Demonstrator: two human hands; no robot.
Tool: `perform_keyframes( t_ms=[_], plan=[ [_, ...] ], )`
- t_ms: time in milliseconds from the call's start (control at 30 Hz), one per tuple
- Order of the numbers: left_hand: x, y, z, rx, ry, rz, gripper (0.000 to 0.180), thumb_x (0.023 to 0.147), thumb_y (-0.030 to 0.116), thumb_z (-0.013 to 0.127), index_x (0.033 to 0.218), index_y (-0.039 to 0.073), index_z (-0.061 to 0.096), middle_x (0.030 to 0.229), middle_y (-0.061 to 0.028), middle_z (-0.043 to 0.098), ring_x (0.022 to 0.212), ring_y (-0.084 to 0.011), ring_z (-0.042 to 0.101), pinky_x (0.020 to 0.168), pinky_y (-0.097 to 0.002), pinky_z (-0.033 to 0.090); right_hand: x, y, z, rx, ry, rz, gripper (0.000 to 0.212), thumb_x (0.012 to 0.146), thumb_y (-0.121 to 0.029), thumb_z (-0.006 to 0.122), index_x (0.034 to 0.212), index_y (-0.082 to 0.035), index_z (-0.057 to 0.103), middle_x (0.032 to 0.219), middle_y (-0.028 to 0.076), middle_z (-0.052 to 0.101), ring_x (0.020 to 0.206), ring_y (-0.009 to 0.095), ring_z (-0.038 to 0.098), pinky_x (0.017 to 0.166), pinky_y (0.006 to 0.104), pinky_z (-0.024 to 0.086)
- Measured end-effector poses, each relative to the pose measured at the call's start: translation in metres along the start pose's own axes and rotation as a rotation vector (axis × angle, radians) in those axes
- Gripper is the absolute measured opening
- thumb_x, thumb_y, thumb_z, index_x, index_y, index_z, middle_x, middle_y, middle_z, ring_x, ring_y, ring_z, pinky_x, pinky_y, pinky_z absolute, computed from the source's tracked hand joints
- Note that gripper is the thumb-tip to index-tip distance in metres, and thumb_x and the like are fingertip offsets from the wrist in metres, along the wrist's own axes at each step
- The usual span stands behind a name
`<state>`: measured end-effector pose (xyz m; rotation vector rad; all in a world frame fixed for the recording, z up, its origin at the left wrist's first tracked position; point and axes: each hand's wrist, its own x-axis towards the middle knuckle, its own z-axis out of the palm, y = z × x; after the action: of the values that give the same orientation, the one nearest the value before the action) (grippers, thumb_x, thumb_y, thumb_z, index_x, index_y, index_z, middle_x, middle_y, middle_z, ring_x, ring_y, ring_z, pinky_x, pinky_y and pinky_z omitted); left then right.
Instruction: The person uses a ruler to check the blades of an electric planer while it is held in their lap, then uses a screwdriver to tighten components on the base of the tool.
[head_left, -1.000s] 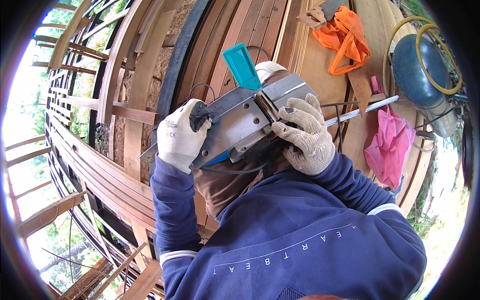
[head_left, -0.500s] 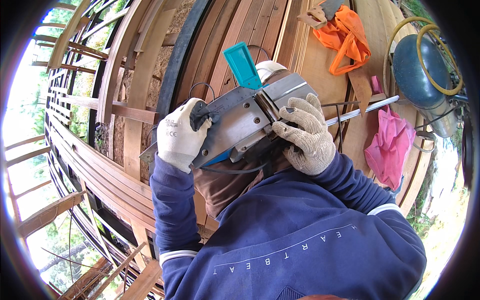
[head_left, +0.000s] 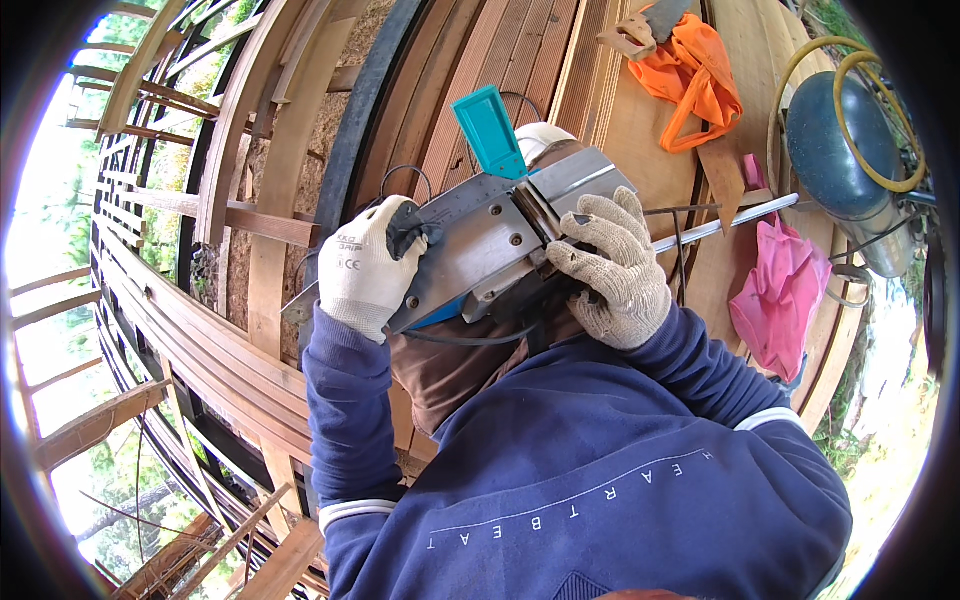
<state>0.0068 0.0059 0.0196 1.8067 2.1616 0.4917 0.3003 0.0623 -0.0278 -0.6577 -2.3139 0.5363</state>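
Observation:
A handheld electric planer (head_left: pixel 470 250) lies across my brown-clad lap, its metal sole up and its cutter slot bare. A teal plastic piece (head_left: pixel 490 132) juts from its far side. My left hand (head_left: pixel 368 262), in a white glove with dark grip coating, is closed over the planer's left part. Whether something small is between those fingers cannot be made out. My right hand (head_left: pixel 615 265), in a worn knit glove, curls its bent fingers over the planer's near edge beside the slot, gripping it. Under the planer its body is mostly hidden.
Long reddish boards (head_left: pixel 480 60) run away ahead. A handsaw (head_left: pixel 632 38) lies by an orange cloth (head_left: pixel 690 80) at the far right. Nearer are a pink cloth (head_left: pixel 780 295), a metal bar (head_left: pixel 725 221) and a dark tank (head_left: pixel 845 140) with yellow hose. Timber framing (head_left: pixel 265 220) stands left.
Almost nothing differs. The planer and my left hand have shifted very slightly right; the right hand keeps its place.

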Motion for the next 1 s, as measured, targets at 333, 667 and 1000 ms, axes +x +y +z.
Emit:
perform_keyframes(
  t_ms=[333, 667, 1000],
  plan=[
    [0.000, 0.003, 0.000, 0.013, -0.024, -0.034, 0.032, 0.082, 0.011, 0.077, 0.113, 0.011, 0.069, 0.102, -0.0131, 0.073, 0.095, -0.0341, 0.072, 0.082, -0.0400, 0.056, 0.003, -0.001, 0.001, -0.009, 0.016, 0.010, 0.064, 0.051, -0.006, 0.074, 0.115, -0.013, 0.074, 0.122, 0.014, 0.067, 0.122, 0.041, 0.059, 0.113, 0.0640, 0.033],
    [0.003, 0.002, -0.003, -0.010, -0.069, -0.041, 0.032, 0.082, 0.012, 0.077, 0.113, 0.009, 0.069, 0.103, -0.0138, 0.073, 0.095, -0.0345, 0.071, 0.083, -0.0396, 0.055, 0.001, -0.001, 0.002, -0.012, 0.004, 0.028, 0.065, 0.052, -0.008, 0.076, 0.117, -0.016, 0.074, 0.123, 0.013, 0.067, 0.125, 0.040, 0.059, 0.115, 0.0645, 0.032],
    [-0.001, 0.006, -0.012, -0.049, 0.071, -0.045, 0.027, 0.083, 0.006, 0.074, 0.109, 0.007, 0.069, 0.097, -0.0156, 0.072, 0.088, -0.0329, 0.072, 0.080, -0.0365, 0.056, -0.006, 0.006, 0.007, 0.053, 0.073, 0.040, 0.080, 0.052, -0.005, 0.075, 0.132, -0.005, 0.064, 0.127, 0.013, 0.066, 0.130, 0.039, 0.056, 0.119, 0.0610, 0.029]
  ],
)
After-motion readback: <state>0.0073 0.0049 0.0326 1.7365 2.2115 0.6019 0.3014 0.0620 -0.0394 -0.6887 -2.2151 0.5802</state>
